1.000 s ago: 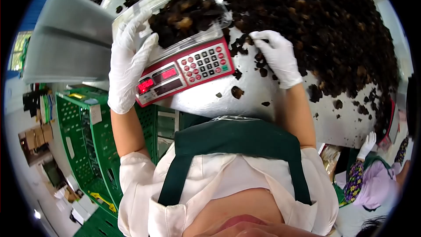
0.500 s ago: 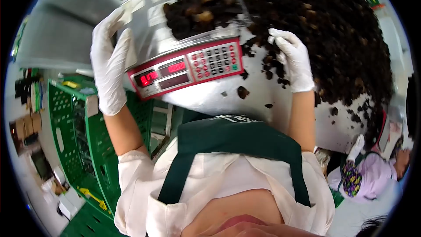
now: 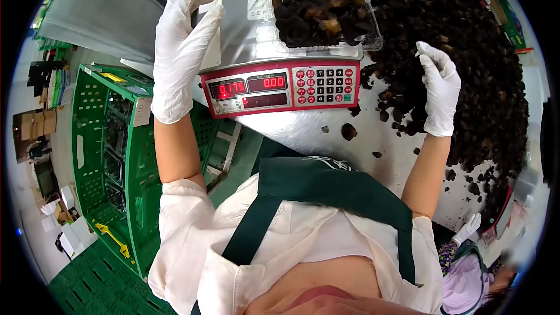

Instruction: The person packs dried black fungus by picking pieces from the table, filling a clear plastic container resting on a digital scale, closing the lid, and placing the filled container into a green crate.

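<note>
We have our left hand (image 3: 181, 46) spread wide at the left side of the digital scale (image 3: 242, 41), thumb well apart from the fingers and nothing visible in its grasp; we cannot tell whether it touches the platform. Our right hand (image 3: 440, 87) is narrow, its fingers bent and the tips drawn close to the thumb, above the near side of the loose heap of dark fungus pieces (image 3: 478, 81). We cannot tell whether a small piece is pinched there. Both hands wear white gloves.

The clear plastic container (image 3: 376, 38) rests on the right part of the scale's platform, between our hands and apart from both, and holds a mound of curled, dark brown fungus (image 3: 326, 14). The red-framed panel (image 3: 280, 87) faces us, its lit readouts showing 0.175 and 0.00.

The scale stands by the near edge of the metal desk (image 3: 303, 125), with the heap spreading from its right side toward the desk's right edge. A few stray pieces lie near our apron (image 3: 332, 184). Left of the scale are a grey bin (image 3: 111, 14) and, lower down, a green crate (image 3: 143, 198). Near the desk's near right corner we see a co-worker's gloved hand (image 3: 466, 228).
</note>
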